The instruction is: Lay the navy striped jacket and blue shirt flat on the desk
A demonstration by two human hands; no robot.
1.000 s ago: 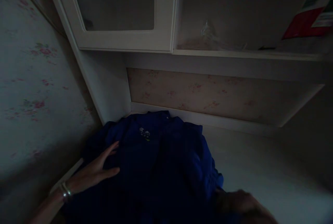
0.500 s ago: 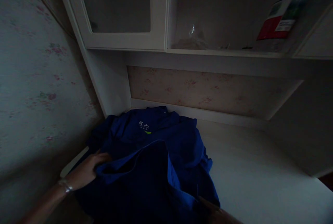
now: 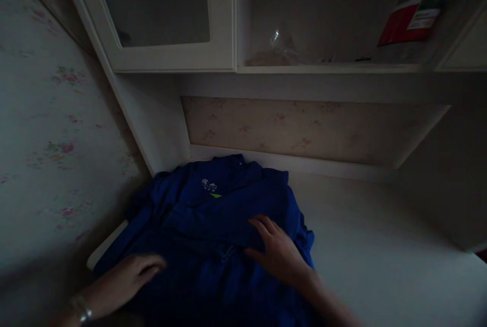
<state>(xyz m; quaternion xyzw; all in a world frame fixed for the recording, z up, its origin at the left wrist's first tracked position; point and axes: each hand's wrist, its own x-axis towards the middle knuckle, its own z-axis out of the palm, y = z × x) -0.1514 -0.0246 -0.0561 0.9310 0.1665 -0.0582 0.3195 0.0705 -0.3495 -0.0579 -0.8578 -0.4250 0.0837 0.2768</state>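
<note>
While both the left hand [image 3: 124,281] and right hand [image 3: 279,253] press flat, fingers spread and gripping nothing, on the blue garment [image 3: 224,215], its loose right edge could slide off the white desk [image 3: 380,246].

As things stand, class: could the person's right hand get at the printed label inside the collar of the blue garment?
Probably yes. The right hand lies flat on the blue garment, just short of the label, with only smooth cloth between them. The left hand rests on the near left part, out of the way.
</note>
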